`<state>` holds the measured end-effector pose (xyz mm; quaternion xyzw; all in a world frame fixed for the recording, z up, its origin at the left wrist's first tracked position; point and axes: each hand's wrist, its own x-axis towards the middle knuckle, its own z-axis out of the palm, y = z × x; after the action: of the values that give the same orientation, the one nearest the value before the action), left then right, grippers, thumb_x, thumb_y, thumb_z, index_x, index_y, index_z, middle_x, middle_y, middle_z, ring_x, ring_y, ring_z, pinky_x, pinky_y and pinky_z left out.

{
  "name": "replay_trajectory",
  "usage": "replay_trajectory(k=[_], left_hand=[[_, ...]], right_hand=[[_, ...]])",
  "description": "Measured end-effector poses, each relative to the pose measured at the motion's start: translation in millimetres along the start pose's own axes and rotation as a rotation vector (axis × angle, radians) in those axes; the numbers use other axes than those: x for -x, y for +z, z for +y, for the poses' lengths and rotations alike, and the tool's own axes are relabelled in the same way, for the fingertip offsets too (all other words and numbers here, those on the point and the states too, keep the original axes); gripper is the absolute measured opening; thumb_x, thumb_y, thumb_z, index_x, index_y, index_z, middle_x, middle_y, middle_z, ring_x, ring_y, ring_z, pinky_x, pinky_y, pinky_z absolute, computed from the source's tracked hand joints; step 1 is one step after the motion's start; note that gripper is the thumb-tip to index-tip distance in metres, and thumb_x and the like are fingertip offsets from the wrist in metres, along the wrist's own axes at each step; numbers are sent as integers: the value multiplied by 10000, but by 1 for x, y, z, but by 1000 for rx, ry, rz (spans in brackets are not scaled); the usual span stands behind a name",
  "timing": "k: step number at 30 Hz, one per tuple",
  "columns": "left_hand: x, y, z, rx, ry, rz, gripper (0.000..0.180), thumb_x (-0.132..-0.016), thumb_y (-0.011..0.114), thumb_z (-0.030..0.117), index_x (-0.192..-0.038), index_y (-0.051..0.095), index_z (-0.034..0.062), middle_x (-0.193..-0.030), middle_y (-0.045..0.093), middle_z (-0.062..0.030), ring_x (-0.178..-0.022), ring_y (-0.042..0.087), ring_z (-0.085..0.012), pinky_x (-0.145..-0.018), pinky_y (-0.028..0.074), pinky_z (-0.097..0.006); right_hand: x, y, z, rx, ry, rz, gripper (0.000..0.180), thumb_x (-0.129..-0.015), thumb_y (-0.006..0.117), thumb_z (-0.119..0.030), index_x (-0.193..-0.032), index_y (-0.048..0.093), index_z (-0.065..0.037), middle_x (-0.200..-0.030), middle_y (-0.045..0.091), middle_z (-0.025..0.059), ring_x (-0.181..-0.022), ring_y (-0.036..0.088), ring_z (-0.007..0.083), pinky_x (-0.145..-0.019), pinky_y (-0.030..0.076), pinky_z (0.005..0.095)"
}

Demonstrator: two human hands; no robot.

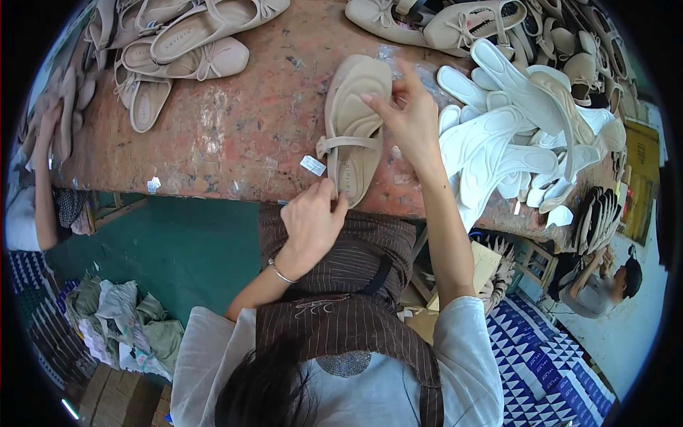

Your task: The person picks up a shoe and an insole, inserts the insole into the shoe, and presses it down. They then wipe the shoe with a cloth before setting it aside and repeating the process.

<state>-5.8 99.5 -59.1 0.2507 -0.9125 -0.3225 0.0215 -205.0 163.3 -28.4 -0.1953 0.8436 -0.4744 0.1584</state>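
A beige strapped flat shoe lies on the worn table in front of me, its toe end pointing away. Inside it the beige insole shows, and a contoured, ridged surface fills the front part. At the heel, my left hand pinches the near edge between thumb and fingers. My right hand is beside the toe end; its thumb reaches over the shoe's right edge, and the forefinger is stretched out apart from it. A small white label lies left of the strap.
White insoles are heaped to the right. Beige shoes stand in piles at the far left and far right. The table's edge runs before me. One person is at the right; another's arm reaches in at the left.
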Motion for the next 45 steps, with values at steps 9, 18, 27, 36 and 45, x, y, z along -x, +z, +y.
replay_trajectory(k=[9, 18, 27, 36, 45], left_hand=[[9, 39, 10, -361, 403, -36, 589, -837, 652, 278, -1354, 548, 13, -1353, 532, -213, -1353, 375, -422, -1152, 192, -655], [11, 42, 5, -343, 318, -52, 544, -778, 743, 238, -1231, 613, -34, -1339, 560, -175, -1373, 408, -338, -1116, 259, -628], [10, 37, 2, -257, 370, -74, 530, -805, 725, 210, -1246, 598, -54, -1339, 549, -197, -1368, 405, -349, -1121, 306, -578], [11, 44, -6, -240, 423, 1, 475, -792, 733, 211, -1177, 640, -53, -1232, 603, -191, -1284, 466, -360, -1115, 331, -529], [11, 39, -6, -204, 373, -36, 475, -812, 709, 201, -1212, 623, -40, -1254, 606, -167, -1294, 461, -351, -1110, 329, -538]], right_hand=[[109, 22, 16, 535, -408, -109, 629, -747, 654, 21, -1358, 502, 17, -1337, 581, 237, -1269, 566, 354, -1172, 221, 596], [27, 52, 22, 707, -408, -199, 431, -807, 561, -40, -1231, 599, 34, -1159, 638, 165, -1168, 603, 295, -1164, 295, 491], [49, 67, 41, 827, -531, 17, 458, -820, 541, -61, -1260, 599, 49, -1272, 627, 211, -1268, 559, 323, -1187, 247, 505], [70, 61, 46, 862, -583, 8, 459, -857, 505, -109, -1290, 569, 29, -1346, 565, 194, -1290, 525, 297, -1176, 204, 578], [45, 66, 30, 810, -489, 35, 334, -844, 532, -125, -1126, 646, 11, -1198, 597, 202, -1197, 551, 342, -1176, 168, 609]])
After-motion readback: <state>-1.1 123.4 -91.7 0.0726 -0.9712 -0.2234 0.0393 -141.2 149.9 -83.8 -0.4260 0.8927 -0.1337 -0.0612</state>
